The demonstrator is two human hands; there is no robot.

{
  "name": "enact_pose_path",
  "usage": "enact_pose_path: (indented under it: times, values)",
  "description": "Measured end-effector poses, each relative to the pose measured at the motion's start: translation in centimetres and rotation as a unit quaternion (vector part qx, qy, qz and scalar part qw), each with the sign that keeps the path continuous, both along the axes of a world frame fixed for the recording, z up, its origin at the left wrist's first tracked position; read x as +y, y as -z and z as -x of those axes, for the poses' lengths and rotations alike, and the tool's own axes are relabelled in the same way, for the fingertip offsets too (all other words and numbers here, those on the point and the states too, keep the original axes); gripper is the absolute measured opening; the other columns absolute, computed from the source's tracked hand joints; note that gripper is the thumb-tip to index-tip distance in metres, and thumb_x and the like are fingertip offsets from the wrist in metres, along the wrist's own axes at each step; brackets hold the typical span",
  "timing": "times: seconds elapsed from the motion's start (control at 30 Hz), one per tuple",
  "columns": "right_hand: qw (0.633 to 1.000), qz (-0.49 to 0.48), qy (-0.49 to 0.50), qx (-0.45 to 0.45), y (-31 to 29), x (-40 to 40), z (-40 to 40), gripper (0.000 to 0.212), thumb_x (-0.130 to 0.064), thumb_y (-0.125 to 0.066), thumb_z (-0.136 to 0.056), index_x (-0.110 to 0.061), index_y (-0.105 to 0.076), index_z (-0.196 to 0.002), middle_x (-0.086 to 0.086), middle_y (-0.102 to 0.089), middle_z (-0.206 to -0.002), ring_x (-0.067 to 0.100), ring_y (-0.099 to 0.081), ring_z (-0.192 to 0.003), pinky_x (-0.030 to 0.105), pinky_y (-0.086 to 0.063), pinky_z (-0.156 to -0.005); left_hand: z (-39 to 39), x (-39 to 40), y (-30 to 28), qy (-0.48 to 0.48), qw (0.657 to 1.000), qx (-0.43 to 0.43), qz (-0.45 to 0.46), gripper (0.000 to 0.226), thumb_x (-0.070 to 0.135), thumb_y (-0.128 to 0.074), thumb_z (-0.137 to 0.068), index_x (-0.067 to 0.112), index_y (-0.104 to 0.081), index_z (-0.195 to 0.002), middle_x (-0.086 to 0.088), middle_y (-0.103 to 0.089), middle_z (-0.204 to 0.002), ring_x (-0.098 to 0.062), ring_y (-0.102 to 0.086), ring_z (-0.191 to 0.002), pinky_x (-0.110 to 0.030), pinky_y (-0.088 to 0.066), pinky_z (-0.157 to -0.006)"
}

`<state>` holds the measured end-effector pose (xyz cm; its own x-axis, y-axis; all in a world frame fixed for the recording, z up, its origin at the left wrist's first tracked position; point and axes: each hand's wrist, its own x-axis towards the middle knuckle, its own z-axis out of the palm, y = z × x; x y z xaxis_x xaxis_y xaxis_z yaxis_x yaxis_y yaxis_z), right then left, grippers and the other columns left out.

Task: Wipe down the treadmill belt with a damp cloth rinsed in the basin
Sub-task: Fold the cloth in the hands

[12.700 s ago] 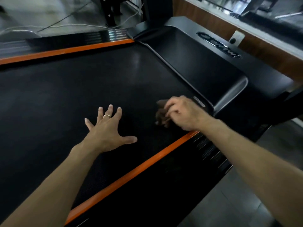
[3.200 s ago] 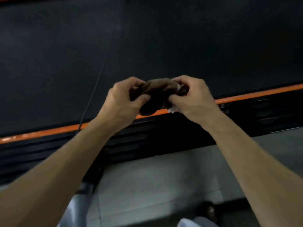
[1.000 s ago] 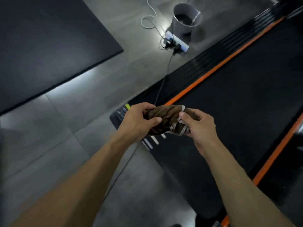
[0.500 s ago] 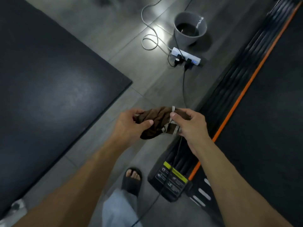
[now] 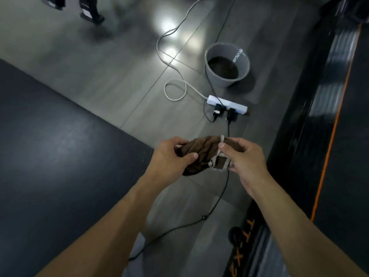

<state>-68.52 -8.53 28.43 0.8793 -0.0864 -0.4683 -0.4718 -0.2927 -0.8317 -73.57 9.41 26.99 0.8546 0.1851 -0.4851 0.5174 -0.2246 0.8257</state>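
A bunched brown cloth point(image 5: 201, 154) with a pale edge hangs in the air above the floor, held between both hands. My left hand point(image 5: 169, 159) grips its left end and my right hand point(image 5: 243, 158) pinches its right end at the pale trim. A grey basin point(image 5: 227, 64) with dark water stands on the floor farther ahead, apart from the hands. The treadmill belt point(image 5: 351, 148) runs along the right edge, bordered by an orange stripe point(image 5: 329, 144) and a black side rail point(image 5: 299, 136).
A white power strip point(image 5: 227, 104) with two black plugs lies just in front of the basin, with a white cable point(image 5: 175, 90) looping left and a black cable point(image 5: 217, 198) trailing under my hands. A dark floor mat point(image 5: 60, 156) fills the left. Someone's feet point(image 5: 89, 11) stand at top left.
The view has swung away from the treadmill belt toward the floor. The basin and power strip now appear closer. Both hands keep hold of the cloth throughout.
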Motion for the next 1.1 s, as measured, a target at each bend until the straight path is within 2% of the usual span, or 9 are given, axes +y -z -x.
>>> enact_pose_path:
  times: [0.1, 0.23, 0.37, 0.47, 0.57, 0.67, 0.8, 0.97, 1.1]
  values:
    - [1.0, -0.002, 0.028, -0.008, 0.4, 2.9, -5.1, 0.007, -0.016, -0.076, -0.08, -0.021, -0.073, -0.084, 0.004, -0.075, -0.081, 0.026, -0.072, -0.081, 0.041, -0.06, -0.075, -6.0, 2.9, 0.3, 0.021, 1.0, -0.006, -0.005, 0.023, 0.023, -0.076, -0.084, 0.022, -0.064, -0.103, -0.005, -0.067, -0.087, -0.008, -0.061, -0.067, -0.009, -0.046, -0.052]
    - [0.998, -0.016, 0.066, -0.015, 0.7, 4.3, -11.6, 0.01, -0.014, -0.077, -0.08, -0.022, -0.072, -0.082, 0.005, -0.075, -0.083, 0.026, -0.073, -0.08, 0.045, -0.06, -0.078, -14.2, 4.7, 0.7, 0.061, 0.998, -0.013, -0.029, 0.025, 0.023, -0.077, -0.082, 0.021, -0.066, -0.104, 0.002, -0.065, -0.08, -0.005, -0.059, -0.064, -0.008, -0.042, -0.049]
    - [0.994, -0.03, 0.105, -0.033, 1.7, 3.9, -18.2, 0.01, -0.012, -0.075, -0.081, -0.021, -0.071, -0.082, 0.009, -0.075, -0.085, 0.029, -0.072, -0.083, 0.049, -0.059, -0.079, -22.1, 4.4, 1.3, 0.091, 0.995, -0.025, -0.033, 0.026, 0.022, -0.077, -0.082, 0.02, -0.067, -0.106, 0.0, -0.065, -0.082, -0.008, -0.06, -0.066, -0.009, -0.043, -0.051]
    - [0.992, -0.041, 0.12, -0.024, 3.4, 3.0, -22.8, 0.009, -0.015, -0.076, -0.081, -0.024, -0.072, -0.082, 0.003, -0.075, -0.081, 0.025, -0.073, -0.08, 0.049, -0.059, -0.079, -27.5, 3.3, 2.4, 0.115, 0.992, -0.026, -0.053, 0.027, 0.024, -0.077, -0.082, 0.021, -0.067, -0.107, 0.0, -0.068, -0.087, -0.009, -0.063, -0.072, -0.012, -0.047, -0.056]
    - [0.989, -0.043, 0.14, -0.014, 6.1, 1.6, -28.3, 0.01, -0.015, -0.078, -0.079, -0.022, -0.072, -0.084, 0.006, -0.075, -0.083, 0.027, -0.073, -0.079, 0.051, -0.059, -0.077, -33.4, 1.9, 4.3, 0.134, 0.988, -0.021, -0.069, 0.027, 0.026, -0.076, -0.083, 0.022, -0.064, -0.107, 0.002, -0.066, -0.09, -0.006, -0.062, -0.075, -0.008, -0.046, -0.053]
    - [0.985, -0.045, 0.163, -0.022, 9.2, 0.0, -34.4, 0.018, -0.018, -0.083, -0.074, -0.021, -0.07, -0.086, 0.004, -0.074, -0.085, 0.024, -0.072, -0.079, 0.048, -0.06, -0.077, -40.0, 0.3, 7.0, 0.14, 0.987, -0.028, -0.068, 0.025, 0.026, -0.076, -0.084, 0.025, -0.063, -0.106, 0.003, -0.066, -0.089, -0.006, -0.063, -0.074, -0.008, -0.046, -0.053]
    - [0.986, -0.015, 0.159, -0.042, 12.9, -1.6, -42.0, 0.017, -0.022, -0.083, -0.073, -0.022, -0.068, -0.081, 0.001, -0.073, -0.082, 0.021, -0.071, -0.079, 0.044, -0.059, -0.079, -48.0, -1.2, 10.8, 0.149, 0.985, -0.048, -0.071, 0.028, 0.024, -0.078, -0.082, 0.02, -0.066, -0.107, 0.0, -0.068, -0.091, -0.013, -0.065, -0.079, -0.017, -0.05, -0.064]
    - [0.988, 0.022, 0.141, -0.058, 18.9, -2.3, -50.7, 0.014, -0.018, -0.08, -0.076, -0.022, -0.067, -0.075, 0.007, -0.072, -0.081, 0.029, -0.07, -0.083, 0.045, -0.059, -0.079, -57.0, -1.5, 16.9, 0.185, 0.977, -0.071, -0.079, 0.026, 0.023, -0.078, -0.082, 0.022, -0.063, -0.103, -0.001, -0.068, -0.098, -0.015, -0.064, -0.087, -0.022, -0.05, -0.073]
    - [0.994, 0.053, 0.093, -0.037, 26.5, -2.3, -57.1, 0.011, -0.019, -0.077, -0.078, -0.022, -0.067, -0.075, 0.001, -0.07, -0.078, 0.023, -0.069, -0.081, 0.042, -0.058, -0.08, -63.3, -1.3, 23.3, 0.239, 0.946, -0.094, -0.196, 0.035, 0.029, -0.076, -0.083, 0.019, -0.064, -0.114, 0.003, -0.062, -0.099, -0.015, -0.058, -0.09, -0.023, -0.041, -0.075]
